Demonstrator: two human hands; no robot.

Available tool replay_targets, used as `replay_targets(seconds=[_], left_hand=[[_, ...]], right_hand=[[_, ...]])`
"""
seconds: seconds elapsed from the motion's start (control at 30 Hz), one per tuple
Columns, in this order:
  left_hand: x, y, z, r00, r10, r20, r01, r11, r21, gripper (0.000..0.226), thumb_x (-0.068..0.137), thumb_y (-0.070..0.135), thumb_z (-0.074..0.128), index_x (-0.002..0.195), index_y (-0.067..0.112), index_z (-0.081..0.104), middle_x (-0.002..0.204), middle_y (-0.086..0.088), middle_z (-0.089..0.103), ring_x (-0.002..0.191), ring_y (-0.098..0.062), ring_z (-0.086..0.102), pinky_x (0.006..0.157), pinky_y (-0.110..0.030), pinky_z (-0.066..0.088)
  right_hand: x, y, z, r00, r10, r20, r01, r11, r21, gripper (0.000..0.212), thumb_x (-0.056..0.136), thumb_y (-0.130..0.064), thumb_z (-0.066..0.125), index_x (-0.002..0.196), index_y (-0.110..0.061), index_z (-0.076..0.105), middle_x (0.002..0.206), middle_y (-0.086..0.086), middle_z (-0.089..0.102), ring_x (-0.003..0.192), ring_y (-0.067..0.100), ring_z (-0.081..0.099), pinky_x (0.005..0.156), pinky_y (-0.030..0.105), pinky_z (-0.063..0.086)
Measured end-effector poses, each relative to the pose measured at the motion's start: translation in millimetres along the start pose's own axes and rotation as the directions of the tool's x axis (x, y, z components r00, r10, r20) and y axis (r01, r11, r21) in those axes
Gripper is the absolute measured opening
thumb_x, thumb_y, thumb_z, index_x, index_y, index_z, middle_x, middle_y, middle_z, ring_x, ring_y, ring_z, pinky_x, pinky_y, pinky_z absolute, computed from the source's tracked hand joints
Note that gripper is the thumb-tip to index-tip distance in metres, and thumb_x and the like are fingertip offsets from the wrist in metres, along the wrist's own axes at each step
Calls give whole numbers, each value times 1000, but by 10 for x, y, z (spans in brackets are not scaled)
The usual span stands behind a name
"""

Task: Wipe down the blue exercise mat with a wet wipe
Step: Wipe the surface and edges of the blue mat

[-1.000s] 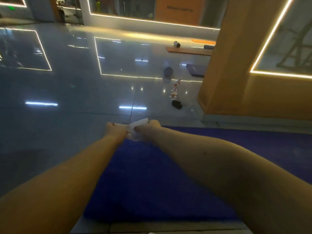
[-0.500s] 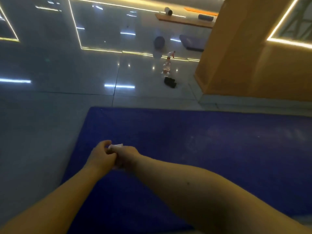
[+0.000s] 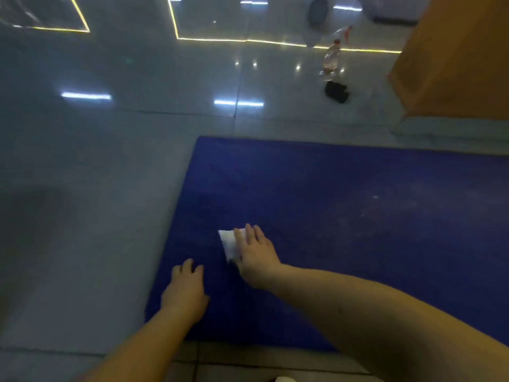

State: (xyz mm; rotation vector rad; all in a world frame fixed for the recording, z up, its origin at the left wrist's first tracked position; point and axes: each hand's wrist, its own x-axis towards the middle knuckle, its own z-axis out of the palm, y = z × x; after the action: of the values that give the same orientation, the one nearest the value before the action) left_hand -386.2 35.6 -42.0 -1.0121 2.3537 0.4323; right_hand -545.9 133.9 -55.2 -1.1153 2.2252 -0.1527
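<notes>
The blue exercise mat [image 3: 344, 216] lies flat on the grey tiled floor and fills the lower right of the view. A white wet wipe [image 3: 228, 242] lies on the mat near its left end. My right hand [image 3: 256, 255] presses flat on the wipe with fingers spread, covering its right part. My left hand [image 3: 184, 292] rests palm down on the mat near its left edge, fingers slightly apart, holding nothing.
A clear spray bottle with a red trigger [image 3: 333, 57] stands on the glossy floor beyond the mat, with a small black object [image 3: 336, 92] beside it. An orange pillar [image 3: 454, 56] rises at the right. A grey round object [image 3: 318, 11] sits farther back.
Both hands held the wipe together above the mat; now they have separated. The right hand has laid the wipe flat on the mat and the left has dropped to the mat's edge.
</notes>
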Motion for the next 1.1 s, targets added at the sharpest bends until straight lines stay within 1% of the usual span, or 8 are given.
replay_targets(seconds=[0.07,0.2,0.37,0.5,0.67,0.9,1.0,1.1], left_hand=[[-35,-10,64,999,3,-50,0,998,60,77,98,36,60,159,23,15,166,-3,1,150,-28,10,108,-39,43],[-28,-45,126,997,19,-76,-14,998,60,78,98,38,61,159,24,14,167,0,-1,151,-25,8,103,-38,47],[-47,-155,194,991,5,-131,-17,996,-89,67,98,36,60,155,24,27,166,6,4,150,-18,12,106,-40,46],[-163,-286,286,958,-180,-225,142,975,-173,56,99,39,56,148,19,36,162,-1,17,146,-20,21,111,-37,38],[-327,-561,410,931,-317,-181,246,912,-329,43,101,32,53,140,15,45,152,-1,33,137,-21,30,106,-41,44],[-359,-714,562,938,-288,-190,192,893,-406,63,95,28,66,152,16,40,156,2,32,141,-21,29,114,-38,38],[-371,-756,621,938,-283,-199,176,885,-431,64,95,22,67,153,16,39,157,2,32,141,-22,30,116,-39,35],[-383,-813,664,925,-299,-236,138,841,-524,56,96,10,61,149,14,46,153,0,40,136,-21,40,115,-39,37]], right_hand=[[-65,40,215,999,-38,8,38,998,-43,78,104,-49,40,158,-35,-15,164,7,-29,149,34,-30,124,55,-3],[-148,94,376,995,-99,9,99,988,-119,80,100,-62,39,154,-46,-17,157,2,-43,142,36,-42,120,61,-12],[-75,57,419,989,-145,17,145,965,-218,81,98,-68,34,151,-48,-24,156,4,-45,139,39,-45,118,66,-13],[15,-34,399,990,-142,4,139,963,-231,79,97,-72,29,153,-45,-20,156,4,-44,138,40,-46,116,65,-18],[133,-128,430,976,-193,100,212,947,-241,77,99,-69,21,157,-36,-18,158,6,-41,139,36,-46,119,59,-18],[377,-257,527,970,-244,19,244,955,-168,77,104,-57,21,160,-18,-15,165,5,-26,149,26,-33,124,47,-13],[235,-400,601,891,-451,52,454,877,-158,77,105,-46,34,161,-16,-9,169,5,-11,153,26,-19,126,47,-3],[-57,-465,763,731,-611,303,679,694,-238,76,106,-48,32,160,-19,-14,166,1,-20,151,21,-27,125,41,-9]])
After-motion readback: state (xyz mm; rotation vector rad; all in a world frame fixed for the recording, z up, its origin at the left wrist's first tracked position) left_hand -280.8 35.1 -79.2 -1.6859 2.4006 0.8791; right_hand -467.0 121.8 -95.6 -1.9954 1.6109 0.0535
